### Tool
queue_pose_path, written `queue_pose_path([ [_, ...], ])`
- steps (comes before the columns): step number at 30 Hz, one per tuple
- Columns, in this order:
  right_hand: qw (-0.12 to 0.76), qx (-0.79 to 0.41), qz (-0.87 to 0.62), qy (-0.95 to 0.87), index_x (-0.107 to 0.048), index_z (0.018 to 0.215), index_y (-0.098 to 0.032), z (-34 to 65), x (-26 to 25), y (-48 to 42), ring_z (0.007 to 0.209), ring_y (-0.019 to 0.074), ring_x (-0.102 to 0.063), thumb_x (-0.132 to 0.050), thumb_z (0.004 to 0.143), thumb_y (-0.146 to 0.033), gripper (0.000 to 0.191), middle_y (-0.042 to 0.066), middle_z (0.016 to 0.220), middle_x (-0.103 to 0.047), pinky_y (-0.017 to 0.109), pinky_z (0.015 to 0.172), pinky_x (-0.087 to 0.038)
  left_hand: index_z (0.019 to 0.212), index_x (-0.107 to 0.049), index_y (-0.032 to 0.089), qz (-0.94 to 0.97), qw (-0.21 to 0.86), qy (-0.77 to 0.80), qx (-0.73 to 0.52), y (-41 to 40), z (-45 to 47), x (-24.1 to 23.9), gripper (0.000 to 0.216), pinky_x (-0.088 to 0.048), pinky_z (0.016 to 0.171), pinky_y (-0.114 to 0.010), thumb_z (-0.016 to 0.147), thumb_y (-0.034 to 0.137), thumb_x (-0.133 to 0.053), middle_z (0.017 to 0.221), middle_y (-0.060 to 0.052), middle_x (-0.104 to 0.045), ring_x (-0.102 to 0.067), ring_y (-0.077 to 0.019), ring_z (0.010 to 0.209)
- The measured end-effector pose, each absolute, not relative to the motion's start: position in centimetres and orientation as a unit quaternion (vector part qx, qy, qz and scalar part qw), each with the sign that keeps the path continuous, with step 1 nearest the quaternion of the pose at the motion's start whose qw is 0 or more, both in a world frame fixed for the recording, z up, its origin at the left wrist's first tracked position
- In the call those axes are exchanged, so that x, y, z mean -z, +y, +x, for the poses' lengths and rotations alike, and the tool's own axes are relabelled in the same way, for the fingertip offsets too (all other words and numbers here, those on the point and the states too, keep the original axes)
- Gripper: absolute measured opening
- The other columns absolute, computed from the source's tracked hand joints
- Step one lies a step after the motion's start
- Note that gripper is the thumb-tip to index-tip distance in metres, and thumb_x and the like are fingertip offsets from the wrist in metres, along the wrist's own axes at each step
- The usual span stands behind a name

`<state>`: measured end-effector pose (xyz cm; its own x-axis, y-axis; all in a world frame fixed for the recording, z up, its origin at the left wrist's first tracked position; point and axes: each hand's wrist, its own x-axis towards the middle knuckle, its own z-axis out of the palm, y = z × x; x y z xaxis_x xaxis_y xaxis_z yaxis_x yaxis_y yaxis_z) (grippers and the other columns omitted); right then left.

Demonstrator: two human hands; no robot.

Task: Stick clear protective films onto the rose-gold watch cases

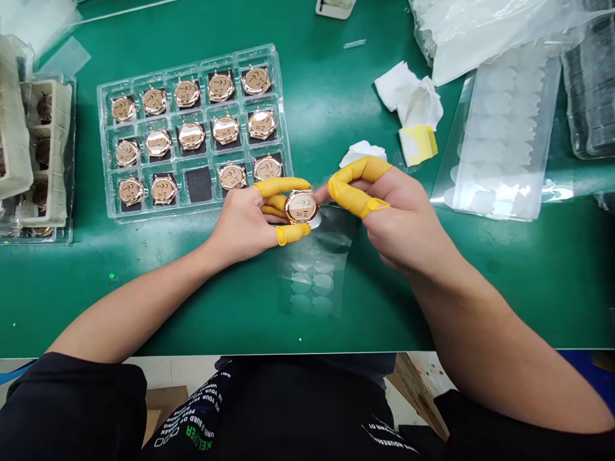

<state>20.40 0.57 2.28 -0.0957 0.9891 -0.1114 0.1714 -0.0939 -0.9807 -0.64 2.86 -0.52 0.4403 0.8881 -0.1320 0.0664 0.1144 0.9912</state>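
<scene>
Between the yellow-covered fingers and thumb of my left hand [262,214] is a rose-gold watch case [301,207], its back with printed marks turned up. Just right of it, my right hand [384,205] has thumb and forefinger pinched together, both in yellow finger cots. Whatever is in that pinch is too small or too clear to make out. A clear sheet of round film stickers [312,285] lies on the table below both hands. At the upper left, a clear plastic tray [106,195] holds several similar watch cases in compartments; one compartment shows only a black pad [198,184].
White wipes [408,96] and a yellow-and-white piece [419,145] lie beyond my right hand. Farther right are more sticker sheets [502,141], plastic bags [500,32] and stacked clear trays [589,96]. Stacked trays [60,153] stand at the left. The green table's front edge [298,354] runs near my body.
</scene>
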Motion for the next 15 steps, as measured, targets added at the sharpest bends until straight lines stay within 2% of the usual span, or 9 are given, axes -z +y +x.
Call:
queue_pose_path([
  [5,0.398,-0.508,-0.533,-0.547,-0.067,0.094,-0.027,20.36,-1.98,0.45,0.095,0.023,-0.07,-0.077,0.088,-0.046,0.022,0.002,0.094,-0.072,0.044,0.092,-0.056,0.128,-0.073,0.016,0.575,0.626,0.412,-0.329,2.75,-0.58,0.5,0.065,-0.071,0.086,-0.031,0.065,0.018,-0.091,0.104,-0.004,-0.084,-0.082,-0.0218,0.096],
  [10,0.367,-0.431,-0.55,-0.614,-0.068,0.09,-0.026,19.72,-1.91,0.07,0.094,0.0241,-0.064,-0.075,0.089,-0.045,0.02,0.004,0.096,-0.071,0.044,0.09,-0.052,0.125,-0.074,0.015,0.561,0.638,0.409,-0.333,2.6,-0.44,0.23,0.062,-0.071,0.083,-0.028,0.065,0.013,-0.088,0.095,-0.002,-0.083,-0.082,-0.0196,0.089],
  [15,0.349,-0.411,-0.559,-0.63,-0.067,0.09,-0.025,19.59,-1.98,0.02,0.092,0.0239,-0.063,-0.072,0.092,-0.042,0.017,0.005,0.096,-0.071,0.044,0.087,-0.05,0.124,-0.074,0.015,0.559,0.641,0.41,-0.329,2.59,-0.42,-0.02,0.061,-0.071,0.081,-0.027,0.064,0.01,-0.086,0.092,-0.001,-0.083,-0.082,-0.019,0.086],
])
